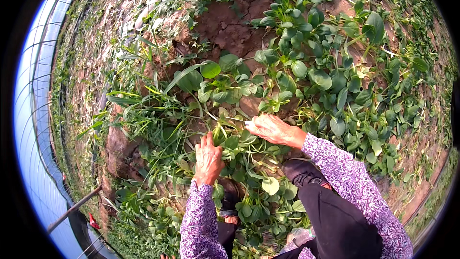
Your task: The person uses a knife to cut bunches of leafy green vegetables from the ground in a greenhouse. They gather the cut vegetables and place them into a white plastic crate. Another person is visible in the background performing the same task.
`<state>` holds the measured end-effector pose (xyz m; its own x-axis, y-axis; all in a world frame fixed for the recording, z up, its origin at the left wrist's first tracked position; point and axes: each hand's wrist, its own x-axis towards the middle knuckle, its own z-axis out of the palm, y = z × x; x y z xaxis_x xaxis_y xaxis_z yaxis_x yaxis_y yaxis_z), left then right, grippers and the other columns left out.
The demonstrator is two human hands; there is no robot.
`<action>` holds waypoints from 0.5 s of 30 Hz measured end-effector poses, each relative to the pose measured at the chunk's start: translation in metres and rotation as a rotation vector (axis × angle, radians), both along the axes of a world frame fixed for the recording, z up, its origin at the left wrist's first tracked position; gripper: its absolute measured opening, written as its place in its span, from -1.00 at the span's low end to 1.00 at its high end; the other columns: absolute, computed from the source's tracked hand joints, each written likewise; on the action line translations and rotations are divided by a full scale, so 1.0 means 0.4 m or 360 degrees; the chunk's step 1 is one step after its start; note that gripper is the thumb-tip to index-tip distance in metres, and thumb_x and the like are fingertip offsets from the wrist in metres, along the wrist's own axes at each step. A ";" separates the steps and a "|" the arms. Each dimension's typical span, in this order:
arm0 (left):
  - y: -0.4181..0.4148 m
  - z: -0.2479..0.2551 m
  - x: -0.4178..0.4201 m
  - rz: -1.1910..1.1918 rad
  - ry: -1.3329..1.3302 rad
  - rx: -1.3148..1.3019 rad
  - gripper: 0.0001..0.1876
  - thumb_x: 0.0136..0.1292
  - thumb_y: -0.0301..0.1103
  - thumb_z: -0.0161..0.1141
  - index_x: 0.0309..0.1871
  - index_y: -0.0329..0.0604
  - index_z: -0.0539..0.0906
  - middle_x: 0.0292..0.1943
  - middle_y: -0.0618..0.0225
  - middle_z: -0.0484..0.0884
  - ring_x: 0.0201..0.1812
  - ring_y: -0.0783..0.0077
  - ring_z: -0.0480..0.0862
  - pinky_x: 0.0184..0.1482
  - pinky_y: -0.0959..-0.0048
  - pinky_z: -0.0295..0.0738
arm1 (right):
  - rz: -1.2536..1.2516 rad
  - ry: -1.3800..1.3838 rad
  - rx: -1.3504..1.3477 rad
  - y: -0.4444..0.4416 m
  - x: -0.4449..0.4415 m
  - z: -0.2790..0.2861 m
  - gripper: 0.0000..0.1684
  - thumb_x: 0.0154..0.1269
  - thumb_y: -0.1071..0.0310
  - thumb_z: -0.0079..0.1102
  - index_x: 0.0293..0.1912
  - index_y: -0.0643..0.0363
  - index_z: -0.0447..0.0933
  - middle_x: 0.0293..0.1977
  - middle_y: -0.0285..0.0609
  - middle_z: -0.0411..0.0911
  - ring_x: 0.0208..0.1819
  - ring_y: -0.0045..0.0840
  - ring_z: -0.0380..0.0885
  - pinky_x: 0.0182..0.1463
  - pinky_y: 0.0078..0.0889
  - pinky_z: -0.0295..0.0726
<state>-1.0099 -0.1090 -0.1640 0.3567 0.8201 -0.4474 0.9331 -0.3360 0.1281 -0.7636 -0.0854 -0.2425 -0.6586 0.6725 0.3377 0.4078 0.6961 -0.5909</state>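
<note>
My right hand (275, 130) is closed around the handle of a knife (235, 119). Its thin blade points left, low among the stems of a leafy green plant (223, 131). Just below and left of the blade, my left hand (209, 160) reaches into the same foliage with its fingers against the leaves. Whether those fingers grip a stem is hidden. Broad-leaved greens that look like bok choy (230, 88) grow just beyond both hands, and grass blades (143, 104) mix in on the left.
Denser greens (337, 79) spread to the right. Cracked bare soil (233, 25) lies ahead. My shoe (303, 172) stands among plants, near a clear plastic bag (300, 239). A pole (73, 209) slants by the greenhouse film wall (36, 90). Fingertips (167, 256) show at the bottom edge.
</note>
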 end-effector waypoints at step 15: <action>-0.036 -0.086 -0.043 0.0322 -0.0298 0.0282 -0.71 -0.35 -0.67 0.10 -0.40 -0.34 0.53 -0.33 0.05 0.49 -0.27 -0.02 0.54 -0.30 0.16 0.46 | -0.0210 -0.0291 0.0252 -0.053 -0.122 -0.203 -0.77 0.29 0.22 -0.04 -0.10 0.06 0.41 -0.24 -0.18 0.41 -0.25 -0.33 0.45 -0.17 -0.32 0.44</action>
<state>-1.0272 -0.1234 -0.1985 0.2409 0.9421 -0.2333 0.9490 -0.1783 0.2598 -0.8124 -0.1066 -0.3237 -0.6286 0.7046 0.3291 0.5908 0.7079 -0.3872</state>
